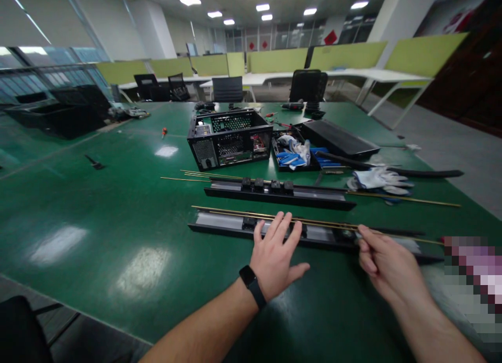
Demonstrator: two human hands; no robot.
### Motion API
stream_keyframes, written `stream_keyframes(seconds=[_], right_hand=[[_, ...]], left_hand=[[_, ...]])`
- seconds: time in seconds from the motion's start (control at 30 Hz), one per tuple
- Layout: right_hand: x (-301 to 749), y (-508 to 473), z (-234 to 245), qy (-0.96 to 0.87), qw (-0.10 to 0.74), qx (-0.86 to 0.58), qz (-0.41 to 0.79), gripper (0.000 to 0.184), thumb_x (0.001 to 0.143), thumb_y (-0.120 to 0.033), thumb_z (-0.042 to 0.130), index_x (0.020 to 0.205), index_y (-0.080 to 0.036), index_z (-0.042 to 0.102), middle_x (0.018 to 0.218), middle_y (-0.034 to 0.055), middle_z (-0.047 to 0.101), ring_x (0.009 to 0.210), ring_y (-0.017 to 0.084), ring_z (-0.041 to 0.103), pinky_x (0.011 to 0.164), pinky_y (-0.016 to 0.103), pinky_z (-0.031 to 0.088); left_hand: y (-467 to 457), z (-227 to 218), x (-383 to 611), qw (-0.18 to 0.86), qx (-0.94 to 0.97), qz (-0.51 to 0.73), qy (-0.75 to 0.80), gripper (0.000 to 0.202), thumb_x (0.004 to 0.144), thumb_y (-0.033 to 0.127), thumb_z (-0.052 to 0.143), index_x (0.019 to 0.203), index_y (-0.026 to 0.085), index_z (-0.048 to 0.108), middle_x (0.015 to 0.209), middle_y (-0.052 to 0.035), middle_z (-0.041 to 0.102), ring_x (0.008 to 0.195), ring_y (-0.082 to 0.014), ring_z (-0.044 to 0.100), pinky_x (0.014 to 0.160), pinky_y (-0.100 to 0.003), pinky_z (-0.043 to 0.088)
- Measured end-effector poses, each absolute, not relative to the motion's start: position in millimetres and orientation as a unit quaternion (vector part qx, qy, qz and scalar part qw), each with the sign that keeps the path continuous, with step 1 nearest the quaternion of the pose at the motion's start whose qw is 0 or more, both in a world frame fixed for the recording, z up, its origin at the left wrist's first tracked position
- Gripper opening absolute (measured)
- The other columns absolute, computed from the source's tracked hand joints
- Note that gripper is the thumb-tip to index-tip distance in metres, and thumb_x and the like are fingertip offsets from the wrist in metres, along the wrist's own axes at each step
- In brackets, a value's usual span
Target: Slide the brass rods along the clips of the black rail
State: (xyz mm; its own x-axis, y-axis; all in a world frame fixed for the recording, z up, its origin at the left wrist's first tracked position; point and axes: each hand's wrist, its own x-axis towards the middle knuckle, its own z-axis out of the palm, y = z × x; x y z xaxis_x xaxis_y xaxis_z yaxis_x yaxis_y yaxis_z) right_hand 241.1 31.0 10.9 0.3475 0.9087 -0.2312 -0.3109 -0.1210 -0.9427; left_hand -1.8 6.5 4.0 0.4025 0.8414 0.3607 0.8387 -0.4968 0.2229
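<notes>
A long black channel (219, 220) with a pale grey inner strip lies crosswise in front of me, and thin brass rods (231, 213) run along its top. My left hand (274, 258), wearing a black watch, spreads its fingers over the middle of the channel; the fingertips are at the rods. Small black blocks in the channel are partly hidden behind those fingers. Farther right, my right hand (384, 253) pinches a brass rod between thumb and fingers near the channel's right part. Behind lies a second black channel (314, 196) carrying several small black blocks (275, 186).
An open black computer case (231, 140) stands behind the channels on the green table (98, 206). To its right are a tray with gloves (294, 151), a black panel (337, 135), a black tube (427, 172) and another white glove (378, 180). A pixelated patch covers the right edge.
</notes>
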Motion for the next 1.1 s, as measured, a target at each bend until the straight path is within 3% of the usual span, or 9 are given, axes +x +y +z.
stream_keyframes(seconds=[0.33, 0.9, 1.1], right_hand=[[242.0, 30.9, 8.1, -0.275, 0.602, -0.548, 0.511, 0.035, 0.063, -0.035, 0.09, 0.071, -0.014, 0.064, 0.057, -0.0012, 0.056, 0.028, 0.003, 0.037, 0.023, 0.014, 0.022], [242.9, 30.9, 9.8, -0.263, 0.608, -0.545, 0.514, 0.042, 0.066, -0.041, 0.088, 0.064, -0.017, 0.054, 0.053, -0.0036, 0.051, 0.028, 0.003, 0.036, 0.023, 0.014, 0.022], [242.5, 30.5, 6.3, -0.288, 0.609, -0.547, 0.498, 0.04, 0.07, -0.042, 0.086, 0.065, -0.014, 0.058, 0.058, -0.0016, 0.056, 0.028, 0.002, 0.037, 0.024, 0.014, 0.019]], left_hand=[[4.6, 5.7, 0.3, 0.002, 0.838, 0.216, 0.501, 0.088, 0.081, 0.054, 0.071, 0.154, 0.023, 0.032, 0.163, -0.0114, 0.026, 0.15, -0.0309, 0.023, 0.117, -0.059, 0.019], [4.4, 5.1, 0.6, -0.001, 0.841, 0.214, 0.497, 0.083, 0.084, 0.05, 0.069, 0.153, 0.023, 0.033, 0.162, -0.0129, 0.028, 0.148, -0.0322, 0.027, 0.116, -0.058, 0.021], [4.1, 4.8, 1.8, 0.003, 0.84, 0.214, 0.499, 0.082, 0.084, 0.049, 0.068, 0.153, 0.023, 0.033, 0.164, -0.0113, 0.025, 0.149, -0.0303, 0.025, 0.117, -0.057, 0.02]])
